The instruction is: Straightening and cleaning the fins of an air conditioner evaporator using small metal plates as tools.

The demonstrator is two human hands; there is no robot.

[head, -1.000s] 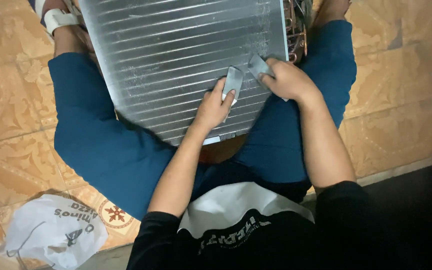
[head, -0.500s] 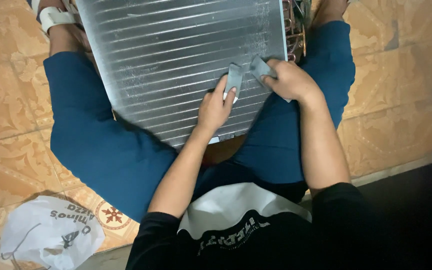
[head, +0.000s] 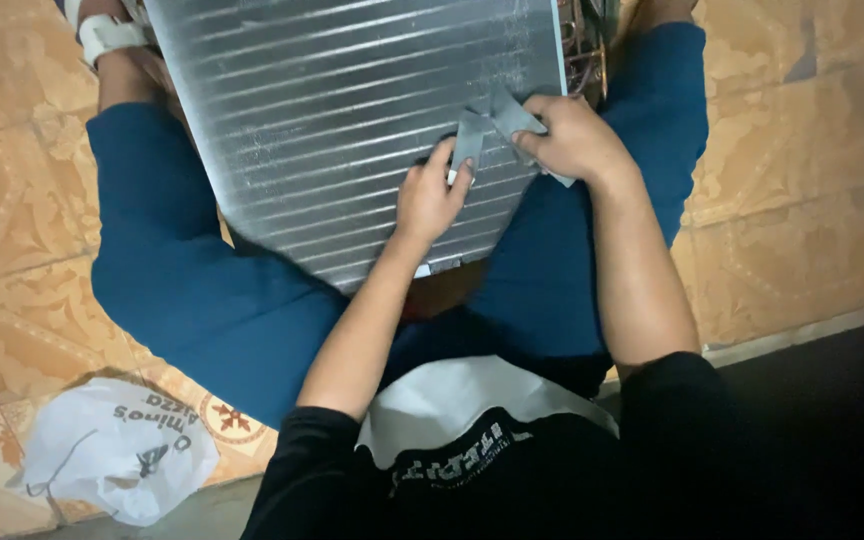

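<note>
L hand (head: 430, 198) is pinched narrow on a small grey flat piece (head: 467, 140), fingertips pressing it against the finned metal panel (head: 352, 120). Just beside it, R hand (head: 572, 140) is closed round a second grey piece (head: 512, 115), folded or bent, can't tell which; its lower tip pokes out under the palm. Both pieces sit near the panel's R edge, almost touching each other. The panel itself lies tilted across my lap, propped on blue-trousered legs (head: 202, 290). Past the R hand, copper tubing (head: 584, 45) at the panel's end. Well off to the L by my hip, a white plastic bag (head: 117, 450) on the tiled floor (head: 802, 200). Risk as I judge it: fins look thin, so hard pressure w/ fingertips could bend them, and the edges could nick skin. The panel could also slide off the knees if a leg shifts.
</note>
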